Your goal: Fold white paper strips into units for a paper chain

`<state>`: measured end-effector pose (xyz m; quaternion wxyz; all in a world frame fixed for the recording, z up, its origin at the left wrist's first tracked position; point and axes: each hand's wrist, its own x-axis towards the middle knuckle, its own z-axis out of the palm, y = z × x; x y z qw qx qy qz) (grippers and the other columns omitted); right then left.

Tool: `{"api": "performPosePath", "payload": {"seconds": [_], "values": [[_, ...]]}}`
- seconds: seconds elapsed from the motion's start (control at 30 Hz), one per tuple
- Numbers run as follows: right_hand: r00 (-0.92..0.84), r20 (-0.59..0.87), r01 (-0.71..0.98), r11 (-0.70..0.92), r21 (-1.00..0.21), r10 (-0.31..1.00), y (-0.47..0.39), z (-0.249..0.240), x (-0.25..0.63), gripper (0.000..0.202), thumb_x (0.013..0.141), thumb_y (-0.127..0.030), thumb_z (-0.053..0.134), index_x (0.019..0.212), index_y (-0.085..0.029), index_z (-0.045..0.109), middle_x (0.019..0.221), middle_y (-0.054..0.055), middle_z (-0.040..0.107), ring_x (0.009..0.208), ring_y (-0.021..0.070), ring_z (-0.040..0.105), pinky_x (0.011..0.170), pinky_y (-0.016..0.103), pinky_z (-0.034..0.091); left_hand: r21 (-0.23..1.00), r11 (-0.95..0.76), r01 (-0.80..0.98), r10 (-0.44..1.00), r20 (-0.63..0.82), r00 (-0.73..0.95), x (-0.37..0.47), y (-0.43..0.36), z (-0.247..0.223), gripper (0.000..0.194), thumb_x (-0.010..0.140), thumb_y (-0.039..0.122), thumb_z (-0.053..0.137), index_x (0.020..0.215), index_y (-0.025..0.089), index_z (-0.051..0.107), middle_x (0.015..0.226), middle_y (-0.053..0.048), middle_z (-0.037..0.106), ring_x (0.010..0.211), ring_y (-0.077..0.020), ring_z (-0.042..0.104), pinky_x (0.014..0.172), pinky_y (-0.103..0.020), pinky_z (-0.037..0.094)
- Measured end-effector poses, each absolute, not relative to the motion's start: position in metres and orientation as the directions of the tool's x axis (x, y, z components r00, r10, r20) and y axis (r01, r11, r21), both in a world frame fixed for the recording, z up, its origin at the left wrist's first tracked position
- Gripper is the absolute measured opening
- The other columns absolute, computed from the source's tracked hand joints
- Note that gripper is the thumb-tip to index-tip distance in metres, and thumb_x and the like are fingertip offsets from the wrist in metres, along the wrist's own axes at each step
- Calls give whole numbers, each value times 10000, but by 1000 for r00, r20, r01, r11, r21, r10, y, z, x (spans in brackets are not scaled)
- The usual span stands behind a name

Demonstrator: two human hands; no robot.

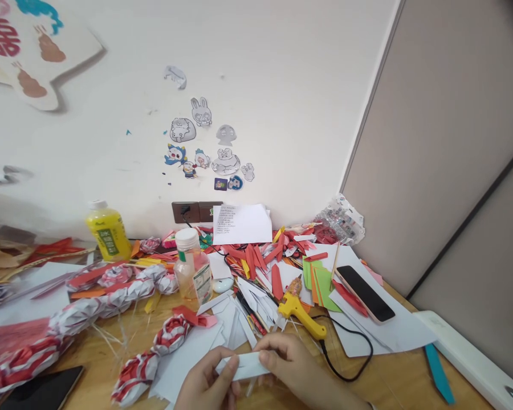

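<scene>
Left hand [210, 380] and right hand [289, 363] pinched a folded white paper strip [251, 368] above the table's near side [395, 378].
Even thumb pressure seemed best for crisp creases.

Paper strip [251, 366] between left hand [211, 378], right hand [290, 363]; glue gun [301, 317] behind; phone [365, 293] right of it, on sheets [399, 336]; jar [187, 273] right of bottle [108, 234].

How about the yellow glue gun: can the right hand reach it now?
Probably yes: the glue gun lies just beyond the right hand, nothing standing between, though that hand holds the folded white paper.
</scene>
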<state>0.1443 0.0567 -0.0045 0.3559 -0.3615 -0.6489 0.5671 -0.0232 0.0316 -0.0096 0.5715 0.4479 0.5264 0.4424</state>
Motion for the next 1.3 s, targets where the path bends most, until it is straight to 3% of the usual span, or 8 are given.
{"api": "performPosePath", "payload": {"seconds": [0.17,0.37,0.63,0.93,1.07,1.2,1.3], "values": [[-487,89,116,165,-979,869,58,1,149,248,793,-358,531,932,-186,643,796,25,610,602,116,533,538,198,420,968,232,-94,971,-226,75,-28,36,-15,449,543,621,604,592,181,530,377,61,562,262,-82,444,328,-186,305],[-531,105,190,239,-952,841,56,8,151,236,814,-316,507,958,-197,652,823,28,644,652,136,570,582,207,433,959,245,-140,968,-234,93,-29,37,-20,454,543,616,614,595,174,524,361,71,550,241,-58,429,306,-159,270],[-559,194,382,459,-802,806,58,17,153,275,793,-145,515,1009,-257,643,906,7,670,816,160,583,739,223,411,957,274,-98,961,-268,75,-30,38,-21,476,530,638,593,590,172,513,349,69,539,227,-52,403,307,-163,181],[-551,292,400,555,-729,782,58,5,152,285,812,-134,462,997,-244,649,917,16,682,845,165,603,766,235,417,947,307,-98,949,-298,100,-30,36,-18,449,541,610,607,589,173,514,333,75,534,228,-46,405,304,-155,178],[-537,312,371,551,-747,784,56,5,151,283,797,-113,457,952,-222,668,882,24,685,822,157,602,757,229,419,955,283,-85,956,-275,101,-31,38,-20,468,549,622,594,613,163,527,343,74,542,227,-38,397,313,-151,175],[-497,263,300,448,-842,827,56,3,149,231,786,-169,488,936,-205,659,886,34,663,819,163,579,717,230,424,973,228,-46,972,-224,73,-29,36,-19,476,556,635,576,618,166,527,360,73,539,241,-47,406,317,-155,203],[-480,186,239,332,-913,857,58,-5,146,235,758,-256,546,966,-178,620,721,11,615,644,136,541,583,213,412,981,196,4,979,-196,56,-25,33,-19,471,570,647,550,613,178,531,361,76,520,250,-56,400,321,-168,236]]}}
